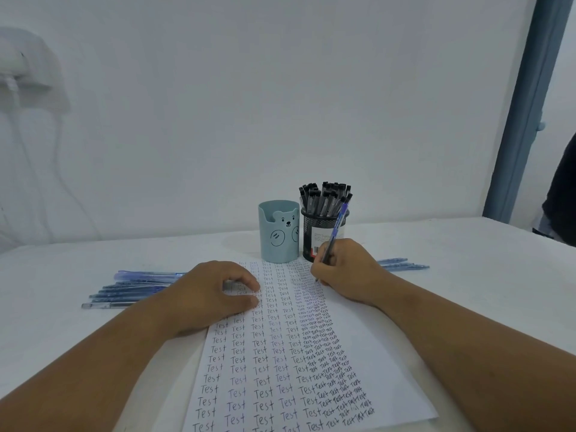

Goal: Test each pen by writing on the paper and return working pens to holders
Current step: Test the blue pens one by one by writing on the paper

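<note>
Testing a blue pen near the top of the paper (pixel 280 353).

Left hand (pixel 215 294), fingers curled, steadies the sheet at 9 o'clock; right hand (pixel 346 272) pinches the blue pen (pixel 338 227), tip on the paper at 1 o'clock. If it writes, it likely belongs in the blue bear holder (pixel 277 233) at 12 o'clock.

A plain white wall (pixel 280 88) rises behind the white table's (pixel 467 260) far edge; a blue-grey door frame (pixel 523 113) stands beyond its right corner.
</note>
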`<state>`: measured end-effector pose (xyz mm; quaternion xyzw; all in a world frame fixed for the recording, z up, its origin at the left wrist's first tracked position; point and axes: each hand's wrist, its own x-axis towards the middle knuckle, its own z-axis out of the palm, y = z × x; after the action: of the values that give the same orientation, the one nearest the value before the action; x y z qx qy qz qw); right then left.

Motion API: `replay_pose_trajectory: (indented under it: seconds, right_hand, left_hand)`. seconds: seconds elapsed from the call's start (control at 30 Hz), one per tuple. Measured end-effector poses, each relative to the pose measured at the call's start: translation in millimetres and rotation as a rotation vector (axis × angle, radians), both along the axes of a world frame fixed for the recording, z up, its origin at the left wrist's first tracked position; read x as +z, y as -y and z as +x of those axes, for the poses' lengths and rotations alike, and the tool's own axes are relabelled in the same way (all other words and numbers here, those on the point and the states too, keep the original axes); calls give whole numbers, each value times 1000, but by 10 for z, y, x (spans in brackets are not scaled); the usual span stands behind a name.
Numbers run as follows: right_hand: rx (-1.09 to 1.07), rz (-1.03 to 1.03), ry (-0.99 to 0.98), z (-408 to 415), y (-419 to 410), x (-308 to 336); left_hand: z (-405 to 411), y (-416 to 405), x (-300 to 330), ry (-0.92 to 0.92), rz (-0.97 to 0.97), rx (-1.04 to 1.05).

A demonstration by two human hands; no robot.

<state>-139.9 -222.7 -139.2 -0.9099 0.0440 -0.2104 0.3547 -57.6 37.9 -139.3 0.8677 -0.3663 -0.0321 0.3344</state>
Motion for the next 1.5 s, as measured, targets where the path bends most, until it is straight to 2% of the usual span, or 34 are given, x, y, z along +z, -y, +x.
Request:
replay_pose_trajectory:
  seconds: [0.5, 1.3, 1.37, 1.47, 1.5]
  right_hand:
    - [-5, -74, 3, -7, -23, 23]
    - [-26, -67, 10, -7, -33, 21]
    - [-54, -1, 58, -13, -15, 23]
    - [10, 305, 140, -45, -14, 22]
    - [31, 317, 163, -59, -28, 28]
  left_hand:
    - [21, 2, -10, 20, 17, -7]
    - [35, -5, -24, 17, -14, -14]
    - [30, -5, -21, 14, -19, -18]
    - [34, -5, -16, 16, -8, -14]
    - [34, -5, -18, 15, -8, -14]
